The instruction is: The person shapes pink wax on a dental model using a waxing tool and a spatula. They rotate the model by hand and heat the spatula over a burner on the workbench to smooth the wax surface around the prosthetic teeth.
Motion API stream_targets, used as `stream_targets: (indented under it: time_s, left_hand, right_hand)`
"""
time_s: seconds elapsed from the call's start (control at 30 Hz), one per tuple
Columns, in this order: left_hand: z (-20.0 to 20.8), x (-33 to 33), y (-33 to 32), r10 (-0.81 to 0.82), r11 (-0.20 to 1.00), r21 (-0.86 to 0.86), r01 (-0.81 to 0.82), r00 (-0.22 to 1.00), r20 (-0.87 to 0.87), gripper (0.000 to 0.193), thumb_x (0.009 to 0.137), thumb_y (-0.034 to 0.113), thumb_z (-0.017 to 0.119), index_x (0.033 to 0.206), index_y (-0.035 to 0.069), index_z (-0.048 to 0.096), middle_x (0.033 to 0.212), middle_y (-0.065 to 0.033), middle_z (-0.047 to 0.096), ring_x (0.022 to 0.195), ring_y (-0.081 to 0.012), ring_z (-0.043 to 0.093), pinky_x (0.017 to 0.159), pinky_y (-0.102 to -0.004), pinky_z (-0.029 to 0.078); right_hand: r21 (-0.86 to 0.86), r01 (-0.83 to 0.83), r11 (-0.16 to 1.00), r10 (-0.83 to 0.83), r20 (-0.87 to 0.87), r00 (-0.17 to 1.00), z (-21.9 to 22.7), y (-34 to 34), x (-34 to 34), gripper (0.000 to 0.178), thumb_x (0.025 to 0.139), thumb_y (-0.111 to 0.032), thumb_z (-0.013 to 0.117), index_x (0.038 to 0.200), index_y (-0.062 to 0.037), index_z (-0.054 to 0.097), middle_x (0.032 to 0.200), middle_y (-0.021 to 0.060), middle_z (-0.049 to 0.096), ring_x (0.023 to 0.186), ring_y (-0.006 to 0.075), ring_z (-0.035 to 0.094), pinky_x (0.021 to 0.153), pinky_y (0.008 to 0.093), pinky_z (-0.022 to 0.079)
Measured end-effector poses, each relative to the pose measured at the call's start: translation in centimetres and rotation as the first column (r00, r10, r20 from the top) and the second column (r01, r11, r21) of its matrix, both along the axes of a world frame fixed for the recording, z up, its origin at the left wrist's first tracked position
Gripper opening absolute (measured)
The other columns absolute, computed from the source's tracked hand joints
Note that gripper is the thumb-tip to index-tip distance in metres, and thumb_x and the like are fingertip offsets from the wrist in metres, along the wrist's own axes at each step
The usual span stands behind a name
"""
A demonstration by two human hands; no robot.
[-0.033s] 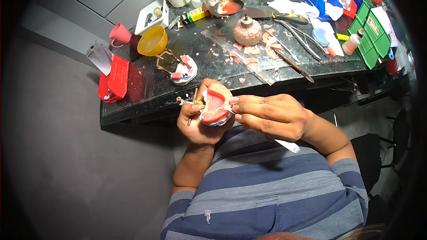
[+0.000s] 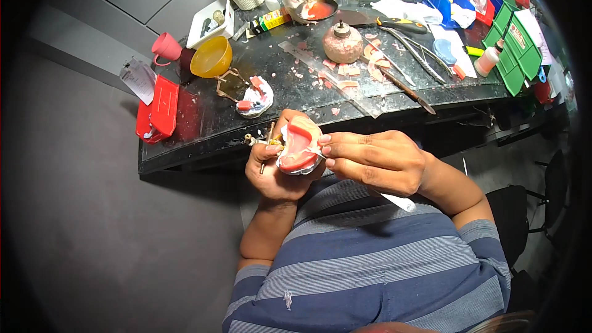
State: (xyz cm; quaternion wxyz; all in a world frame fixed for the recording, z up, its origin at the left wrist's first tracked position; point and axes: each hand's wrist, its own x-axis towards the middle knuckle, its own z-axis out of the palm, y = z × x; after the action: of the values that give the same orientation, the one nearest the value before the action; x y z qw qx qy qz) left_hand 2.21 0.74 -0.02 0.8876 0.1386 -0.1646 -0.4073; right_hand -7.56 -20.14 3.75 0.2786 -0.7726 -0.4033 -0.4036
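My left hand [image 2: 276,176] is wrapped round a dental cast with pink wax [image 2: 300,145] on it, held just off the table's front edge. Brass-coloured articulator parts [image 2: 269,142] stick out on the left side of this cast, beside my thumb. My right hand [image 2: 379,160] grips a slim tool with a white handle [image 2: 399,202], whose end shows below the palm. The tool's tip meets the wax on the cast's right side; the fingertips press close there and hide much of the shaft.
On the black table [image 2: 203,126] lie a second cast [image 2: 256,100], a steel ruler [image 2: 330,77], pink wax scraps, a wax knife [image 2: 408,91] and a spirit burner [image 2: 342,44]. A yellow bowl [image 2: 211,57] and red box [image 2: 161,111] stand left; coloured bins [image 2: 513,49] stand right.
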Motion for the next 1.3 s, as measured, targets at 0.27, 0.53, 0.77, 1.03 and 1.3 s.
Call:
stream_targets:
  time_s: [0.27, 0.53, 0.77, 1.03, 1.3]
  left_hand:
    - [0.4, 0.0, 0.1, -0.132, 0.991, -0.032, 0.13, 0.989, -0.068, 0.051, 0.082, 0.028, 0.059, 0.118, -0.005, 0.045, 0.103, -0.0202, 0.056, 0.093, -0.0319, 0.062, 0.08, -0.0441, 0.058]
    - [1.5, 0.2, 0.1, -0.15, 0.989, 0.0, 0.15, 0.989, -0.01, 0.054, 0.082, 0.039, 0.056, 0.11, -0.007, 0.049, 0.085, -0.0236, 0.06, 0.067, -0.0349, 0.059, 0.06, -0.0409, 0.048]
    - [1.1, 0.0, 0.1, -0.186, 0.982, -0.035, 0.183, 0.975, -0.12, 0.058, 0.082, 0.038, 0.061, 0.114, -0.009, 0.045, 0.099, -0.022, 0.059, 0.086, -0.0317, 0.065, 0.078, -0.0405, 0.056]
    - [0.9, 0.0, 0.3, -0.141, 0.99, 0.012, 0.143, 0.985, -0.096, 0.058, 0.081, 0.037, 0.061, 0.111, -0.009, 0.046, 0.098, -0.0202, 0.058, 0.082, -0.0288, 0.064, 0.074, -0.0401, 0.056]
    - [0.9, -0.3, 0.1, -0.198, 0.976, 0.055, 0.211, 0.964, -0.178, 0.047, 0.076, 0.035, 0.058, 0.105, -0.001, 0.046, 0.092, -0.018, 0.058, 0.073, -0.0292, 0.062, 0.064, -0.04, 0.055]
  right_hand:
    - [0.005, 0.044, 0.999, -0.044, 0.049, 0.998, -0.4, -0.1, 0.2, 0.031, 0.086, -0.006, 0.074, 0.112, 0.0093, 0.072, 0.114, 0.0252, 0.072, 0.103, 0.0351, 0.077, 0.075, 0.0365, 0.066]
    - [0.213, 0.221, 0.952, -0.197, -0.129, 0.972, 0.0, -0.6, -0.1, 0.029, 0.083, 0.006, 0.077, 0.111, 0.0066, 0.073, 0.118, 0.0274, 0.072, 0.094, 0.0286, 0.079, 0.076, 0.0358, 0.067]
    - [0.143, -0.043, 0.989, 0.055, -0.082, 0.995, 1.2, 0.8, -0.7, 0.028, 0.086, -0.004, 0.08, 0.111, 0.007, 0.074, 0.109, 0.0227, 0.073, 0.098, 0.0337, 0.078, 0.077, 0.0372, 0.066]
    - [0.106, -0.036, 0.994, 0.036, 0.0, 0.999, 0.5, 0.9, -0.3, 0.026, 0.086, -0.005, 0.077, 0.107, 0.0089, 0.074, 0.107, 0.0239, 0.074, 0.098, 0.0353, 0.078, 0.08, 0.0392, 0.066]
    - [0.092, -0.035, 0.995, 0.035, 0.002, 0.999, 0.3, 0.8, -0.6, 0.024, 0.085, -0.004, 0.076, 0.105, 0.0084, 0.074, 0.108, 0.0244, 0.074, 0.098, 0.0343, 0.078, 0.079, 0.0385, 0.066]
